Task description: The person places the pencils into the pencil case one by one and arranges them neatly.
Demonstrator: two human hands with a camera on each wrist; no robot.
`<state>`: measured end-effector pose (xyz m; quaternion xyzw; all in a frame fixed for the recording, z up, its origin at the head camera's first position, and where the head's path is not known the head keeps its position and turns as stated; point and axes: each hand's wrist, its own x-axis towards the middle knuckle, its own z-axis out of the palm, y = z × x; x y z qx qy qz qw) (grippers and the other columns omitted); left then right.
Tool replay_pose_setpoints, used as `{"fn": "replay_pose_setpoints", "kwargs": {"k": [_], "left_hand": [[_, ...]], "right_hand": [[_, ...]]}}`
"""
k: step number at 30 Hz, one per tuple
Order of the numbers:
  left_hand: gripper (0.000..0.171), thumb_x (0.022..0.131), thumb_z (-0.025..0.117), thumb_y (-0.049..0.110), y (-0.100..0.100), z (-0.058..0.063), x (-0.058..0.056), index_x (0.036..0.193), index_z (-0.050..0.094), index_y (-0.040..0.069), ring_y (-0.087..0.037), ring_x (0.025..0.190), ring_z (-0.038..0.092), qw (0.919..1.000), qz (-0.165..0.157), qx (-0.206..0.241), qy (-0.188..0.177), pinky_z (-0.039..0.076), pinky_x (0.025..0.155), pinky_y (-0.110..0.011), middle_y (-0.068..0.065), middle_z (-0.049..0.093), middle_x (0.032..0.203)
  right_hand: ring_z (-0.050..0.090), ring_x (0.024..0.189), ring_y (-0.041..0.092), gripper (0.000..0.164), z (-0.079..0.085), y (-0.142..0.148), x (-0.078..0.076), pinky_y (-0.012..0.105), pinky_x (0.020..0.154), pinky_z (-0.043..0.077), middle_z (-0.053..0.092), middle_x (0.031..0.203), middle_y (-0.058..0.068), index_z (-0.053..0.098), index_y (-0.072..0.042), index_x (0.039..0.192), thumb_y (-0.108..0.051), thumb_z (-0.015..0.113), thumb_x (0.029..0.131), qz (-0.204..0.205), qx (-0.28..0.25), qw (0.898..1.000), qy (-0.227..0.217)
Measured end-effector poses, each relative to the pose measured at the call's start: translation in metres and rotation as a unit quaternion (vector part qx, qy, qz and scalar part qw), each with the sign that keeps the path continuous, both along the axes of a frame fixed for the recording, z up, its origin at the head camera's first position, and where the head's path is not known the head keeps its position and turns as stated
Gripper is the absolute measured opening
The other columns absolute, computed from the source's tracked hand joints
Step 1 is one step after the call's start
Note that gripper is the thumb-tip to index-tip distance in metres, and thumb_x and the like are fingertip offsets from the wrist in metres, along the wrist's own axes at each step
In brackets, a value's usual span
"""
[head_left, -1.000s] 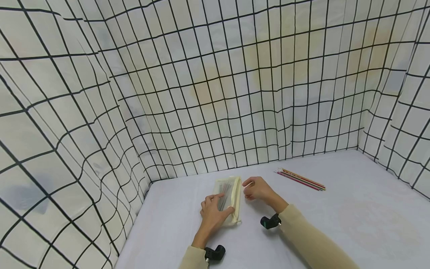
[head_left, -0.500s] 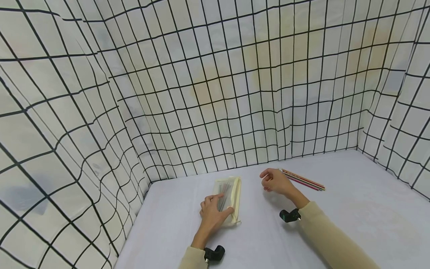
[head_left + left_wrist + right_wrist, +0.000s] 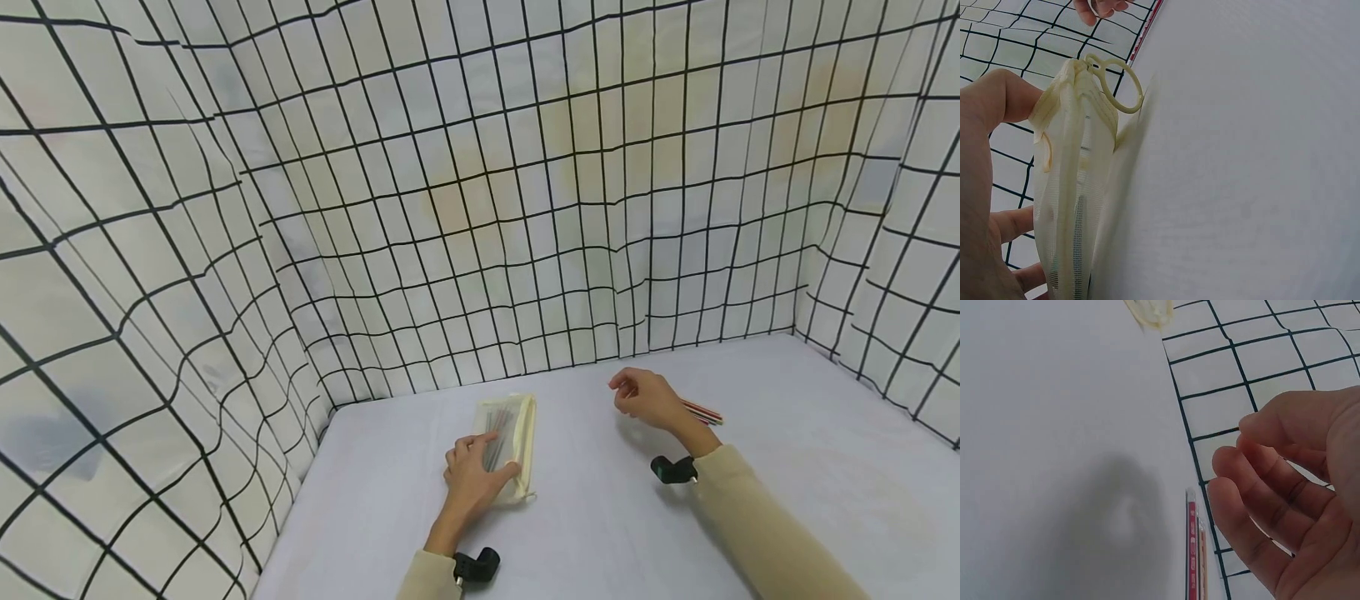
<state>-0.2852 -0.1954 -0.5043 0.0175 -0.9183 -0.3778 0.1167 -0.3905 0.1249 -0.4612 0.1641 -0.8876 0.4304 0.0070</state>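
Observation:
A cream zip pouch [image 3: 491,446] with see-through mesh lies on the table, with several thin stick-like items visible inside. My left hand [image 3: 472,483] rests on it, thumb near the zip edge and fingers spread over the mesh. In the left wrist view the zip side [image 3: 1069,187] faces the camera, and a ring pull [image 3: 1124,87] hangs at its end. To the right, my right hand [image 3: 648,397] hovers above the table with loosely curled fingers and nothing between them. Several slim pencils [image 3: 703,412] lie partly hidden behind it; a red one [image 3: 1192,550] shows in the right wrist view.
A white cloth covers the table [image 3: 787,500]. Behind and at the sides hangs a white curtain with a black grid [image 3: 480,250], meeting the table's far edge. Each wrist carries a small black camera [image 3: 672,470].
My right hand has moved right, away from the pouch, and now covers part of the pencils. My left hand and the pouch have stayed in place.

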Motion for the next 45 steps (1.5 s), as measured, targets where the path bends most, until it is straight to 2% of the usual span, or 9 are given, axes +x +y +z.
{"fn": "replay_pose_setpoints", "kwargs": {"k": [4,10,15,21,28,38,45], "left_hand": [[0.072,0.074,0.074,0.042,0.000,0.001,0.001,0.139,0.060,0.016,-0.039,0.129,0.036,1.0000,-0.002,0.004,-0.004,0.027,0.105,-0.066,-0.018,0.046,0.140],[0.071,0.075,0.074,0.042,0.000,0.002,0.001,0.139,0.060,0.017,-0.039,0.129,0.036,1.0000,-0.003,0.005,-0.004,0.027,0.105,-0.065,-0.018,0.046,0.140],[0.070,0.075,0.074,0.042,-0.001,0.002,0.001,0.139,0.061,0.017,-0.038,0.129,0.036,0.9999,-0.004,0.009,-0.005,0.027,0.105,-0.065,-0.018,0.046,0.140],[0.070,0.074,0.074,0.042,-0.001,0.001,0.001,0.139,0.061,0.018,-0.038,0.129,0.036,0.9999,0.000,0.011,-0.004,0.027,0.106,-0.064,-0.017,0.046,0.140],[0.071,0.075,0.074,0.041,-0.001,0.001,0.001,0.139,0.060,0.017,-0.037,0.128,0.036,0.9999,-0.002,0.010,-0.006,0.027,0.105,-0.064,-0.017,0.046,0.140],[0.070,0.075,0.074,0.041,-0.001,0.002,0.001,0.139,0.061,0.017,-0.038,0.129,0.035,1.0000,-0.005,0.006,-0.004,0.027,0.104,-0.065,-0.018,0.046,0.140],[0.071,0.074,0.073,0.041,-0.001,0.001,0.001,0.139,0.061,0.016,-0.039,0.129,0.036,1.0000,-0.002,0.007,-0.004,0.027,0.104,-0.065,-0.018,0.046,0.139]], "right_hand": [[0.060,0.083,0.019,0.030,0.000,0.010,-0.001,0.031,0.069,0.050,0.066,0.093,0.007,0.065,0.002,0.117,-0.004,0.068,0.088,0.005,0.029,0.999,0.031],[0.063,0.094,0.022,0.031,0.001,0.024,-0.005,0.036,0.080,0.051,0.069,0.098,0.007,0.066,0.001,0.118,-0.004,0.069,0.087,0.023,0.051,0.997,0.049],[0.064,0.095,0.024,0.034,-0.001,0.036,-0.008,0.037,0.079,0.051,0.070,0.101,0.009,0.065,0.001,0.120,-0.004,0.069,0.087,0.017,0.079,0.995,0.061],[0.061,0.089,0.023,0.035,0.001,0.046,-0.008,0.033,0.072,0.048,0.070,0.103,0.012,0.065,0.000,0.120,-0.005,0.069,0.085,0.004,0.110,0.992,0.056],[0.062,0.086,0.023,0.036,0.000,0.056,-0.008,0.035,0.070,0.050,0.071,0.106,0.015,0.065,-0.001,0.120,-0.004,0.069,0.084,-0.005,0.152,0.987,0.047],[0.060,0.088,0.023,0.040,-0.005,0.068,-0.011,0.039,0.073,0.049,0.071,0.107,0.012,0.069,-0.007,0.120,-0.002,0.068,0.080,-0.009,0.187,0.981,0.042],[0.057,0.086,0.023,0.040,-0.006,0.070,-0.010,0.036,0.069,0.046,0.070,0.107,0.010,0.071,-0.009,0.120,-0.001,0.068,0.080,-0.012,0.213,0.976,0.032]]}}
